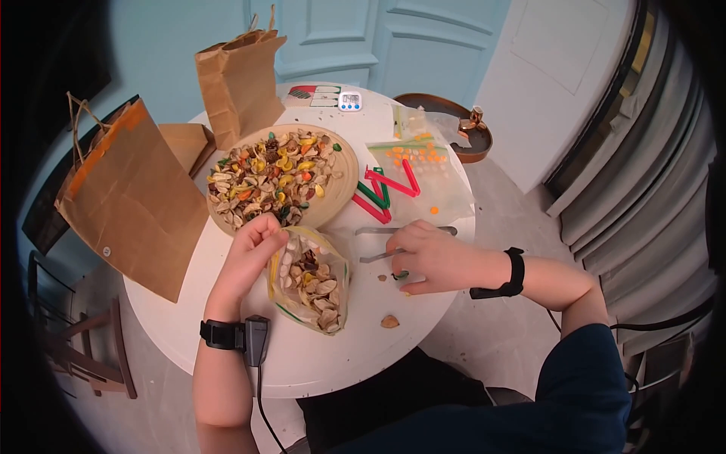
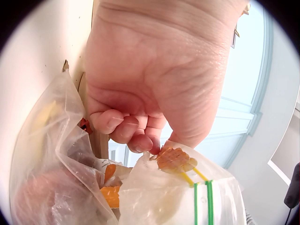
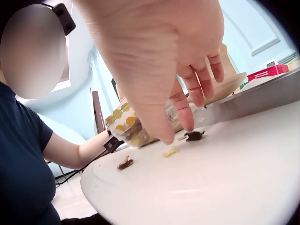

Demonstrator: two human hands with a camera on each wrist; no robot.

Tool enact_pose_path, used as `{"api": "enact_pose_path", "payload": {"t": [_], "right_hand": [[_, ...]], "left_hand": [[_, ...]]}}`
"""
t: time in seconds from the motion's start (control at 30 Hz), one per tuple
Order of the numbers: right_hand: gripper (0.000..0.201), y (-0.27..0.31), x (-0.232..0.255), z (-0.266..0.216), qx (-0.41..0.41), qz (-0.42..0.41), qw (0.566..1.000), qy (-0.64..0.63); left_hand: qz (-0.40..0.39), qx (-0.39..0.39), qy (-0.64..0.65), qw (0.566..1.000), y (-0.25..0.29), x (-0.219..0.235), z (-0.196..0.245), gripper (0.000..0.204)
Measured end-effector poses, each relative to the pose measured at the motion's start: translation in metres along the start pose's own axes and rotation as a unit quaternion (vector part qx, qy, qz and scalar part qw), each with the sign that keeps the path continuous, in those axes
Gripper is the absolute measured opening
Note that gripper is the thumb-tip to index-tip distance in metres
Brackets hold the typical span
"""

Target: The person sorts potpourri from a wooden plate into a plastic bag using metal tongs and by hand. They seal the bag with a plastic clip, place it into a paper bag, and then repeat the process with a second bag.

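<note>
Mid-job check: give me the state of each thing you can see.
Left hand: pinching the zip bag's rim
Right hand: holding nothing, beside loose pieces
Zip bag: open, partly filled
Round tray: heaped with dried pieces
Tongs: lying down, arms apart
Red clip: spread open
Bag of orange pieces: lying flat, seal unclear
Timer: display showing digits
Rear paper bag: standing

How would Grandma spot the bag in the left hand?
Find the white table, then the round tray of potpourri. On its near side, the left hand pinches a clear zip bag. Unlike the flat bag of orange pieces, this one gapes open with dried petals inside.
</note>
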State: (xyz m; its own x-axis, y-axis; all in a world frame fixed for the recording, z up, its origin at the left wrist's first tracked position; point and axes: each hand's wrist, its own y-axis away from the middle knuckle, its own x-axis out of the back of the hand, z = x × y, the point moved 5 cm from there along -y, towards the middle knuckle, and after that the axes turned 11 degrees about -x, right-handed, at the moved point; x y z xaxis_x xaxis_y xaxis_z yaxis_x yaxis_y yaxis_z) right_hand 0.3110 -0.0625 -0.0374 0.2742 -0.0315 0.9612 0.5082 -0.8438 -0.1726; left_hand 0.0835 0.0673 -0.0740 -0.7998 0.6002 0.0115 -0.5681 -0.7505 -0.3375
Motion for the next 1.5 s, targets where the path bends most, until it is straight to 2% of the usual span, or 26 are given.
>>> {"api": "enact_pose_path", "payload": {"t": [0.07,0.2,0.3,0.37,0.4,0.47,0.5,0.57,0.67,0.77,0.8,0.87,0.9,0.97,1.07,1.3,1.43,1.5], "right_hand": [[0.014,0.000,-0.009,0.000,0.000,-0.022,0.998,0.052],[0.013,-0.008,-0.008,0.007,-0.016,-0.019,0.998,0.053],[0.012,-0.024,0.022,-0.002,-0.024,0.022,0.999,0.011],[0.012,-0.036,0.047,-0.017,-0.026,0.125,0.990,-0.057],[0.012,-0.042,0.051,-0.024,-0.025,0.126,0.990,-0.057],[0.014,-0.053,0.058,-0.042,0.033,0.171,0.982,-0.073],[0.014,-0.059,0.052,-0.046,0.035,0.172,0.982,-0.073],[0.014,-0.066,0.036,-0.055,0.088,0.180,0.978,-0.059],[0.013,-0.070,0.024,-0.063,0.117,0.195,0.974,-0.010],[0.020,-0.061,0.035,-0.058,0.088,0.189,0.978,-0.007],[0.020,-0.053,0.042,-0.058,0.084,0.185,0.979,-0.009],[0.016,-0.040,0.035,-0.045,-0.041,-0.035,0.997,-0.061],[0.016,-0.033,0.033,-0.043,-0.044,-0.039,0.996,-0.063],[0.017,-0.015,0.006,-0.040,-0.074,-0.234,0.968,-0.052],[0.021,-0.005,-0.013,-0.043,-0.042,-0.230,0.970,-0.070],[0.015,-0.002,-0.043,-0.041,-0.031,-0.257,0.962,-0.092],[0.013,-0.014,-0.018,-0.046,-0.021,-0.246,0.963,-0.109],[0.011,-0.036,0.022,-0.054,-0.066,-0.173,0.968,-0.170]], "left_hand": [[0.000,-0.011,-0.001,1.000,0.000,0.000,0.000,0.021],[0.000,0.003,-0.001,1.000,0.001,0.001,-0.001,0.020],[-0.001,0.010,0.000,1.000,0.000,0.002,0.000,0.019],[-0.003,0.015,0.000,1.000,0.001,0.000,0.000,0.019],[0.000,0.010,0.005,1.000,0.001,-0.001,0.001,0.019],[0.002,0.005,0.007,1.000,0.000,0.000,0.002,0.019],[0.001,0.007,0.010,1.000,0.000,0.000,0.001,0.019],[0.001,0.009,0.012,1.000,0.000,0.000,0.001,0.019],[-0.001,0.007,0.024,1.000,0.001,0.001,0.001,0.018],[-0.002,0.021,0.011,1.000,0.001,0.002,-0.004,0.019],[-0.001,0.009,0.002,1.000,0.001,0.001,-0.003,0.019],[0.000,-0.001,-0.003,1.000,0.000,0.001,-0.002,0.019],[-0.002,-0.001,-0.008,1.000,0.000,0.001,-0.001,0.019],[-0.003,-0.001,-0.009,1.000,0.000,0.001,-0.001,0.019],[-0.004,0.011,-0.004,1.000,0.000,0.002,-0.003,0.019],[-0.007,0.017,0.005,1.000,0.001,-0.001,0.003,0.020],[-0.009,0.019,0.009,1.000,0.001,-0.001,0.004,0.019],[-0.009,0.022,0.011,1.000,0.002,-0.001,0.002,0.018]]}}
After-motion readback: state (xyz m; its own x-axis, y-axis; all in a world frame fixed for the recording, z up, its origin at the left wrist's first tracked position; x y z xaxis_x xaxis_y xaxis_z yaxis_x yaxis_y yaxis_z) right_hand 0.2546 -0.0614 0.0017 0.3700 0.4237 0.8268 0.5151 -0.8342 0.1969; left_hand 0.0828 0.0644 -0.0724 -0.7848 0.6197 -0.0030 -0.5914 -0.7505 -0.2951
